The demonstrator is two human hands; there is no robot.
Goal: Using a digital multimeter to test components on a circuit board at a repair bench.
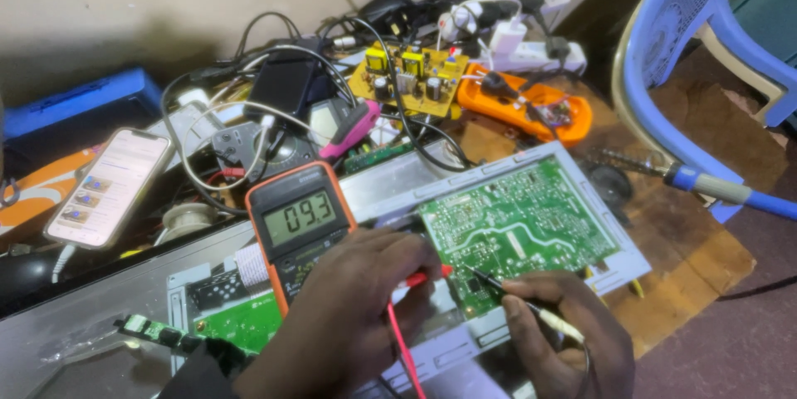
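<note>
The left hand (344, 316) is pinching a red test probe (423, 278), and the right hand (564, 337) is gripping a black test probe (498, 287); both tips are touching the near edge of the green circuit board (519, 225). That board is lying in a metal chassis (618, 270) on the cluttered surface (689, 258). An orange digital multimeter (300, 220) is standing just beside the left hand, a smartphone (108, 187) farther left.
</note>
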